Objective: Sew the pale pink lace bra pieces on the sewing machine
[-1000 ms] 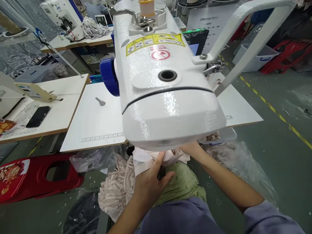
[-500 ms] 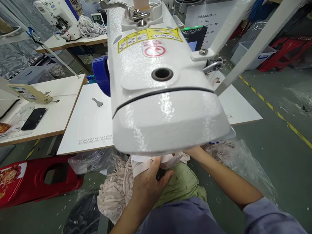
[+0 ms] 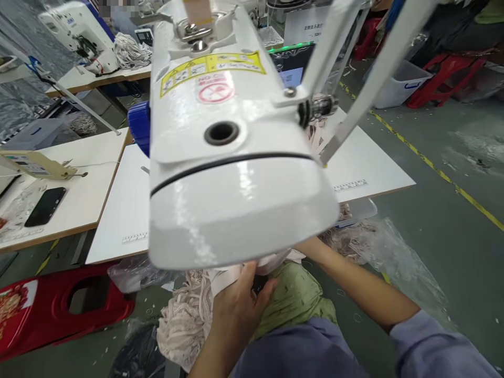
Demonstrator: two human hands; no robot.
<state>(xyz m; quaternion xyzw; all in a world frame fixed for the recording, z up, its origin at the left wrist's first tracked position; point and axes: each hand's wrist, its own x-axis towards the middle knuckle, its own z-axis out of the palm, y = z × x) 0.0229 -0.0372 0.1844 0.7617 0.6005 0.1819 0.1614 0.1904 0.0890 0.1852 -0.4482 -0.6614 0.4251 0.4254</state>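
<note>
A white sewing machine head (image 3: 236, 210) fills the middle of the view and covers much of the work beneath it. Just under its front edge, my left hand (image 3: 238, 304) grips a pale beige fabric piece (image 3: 226, 278); the thumb and forefinger show with a gap between them, and the other fingers are hidden. My right hand (image 3: 309, 245) reaches under the machine from the right. Only its wrist end shows, so its fingers and anything in them cannot be seen. A bunch of beige lace trim (image 3: 183, 320) hangs left of my left hand. Green cloth (image 3: 295, 294) covers my lap.
The white machine table (image 3: 374, 163) extends on both sides, with printed rulers along its front. A red plastic stool (image 3: 51, 310) stands at lower left. A phone (image 3: 45, 206) lies on the neighbouring table. Clear plastic bags (image 3: 397, 262) hang at right, and a black bag (image 3: 137, 346) sits below.
My view has shifted, so the machine head appears further left and covers more of the table's left side. Both hands stay at the fabric under the machine, with little visible movement.
</note>
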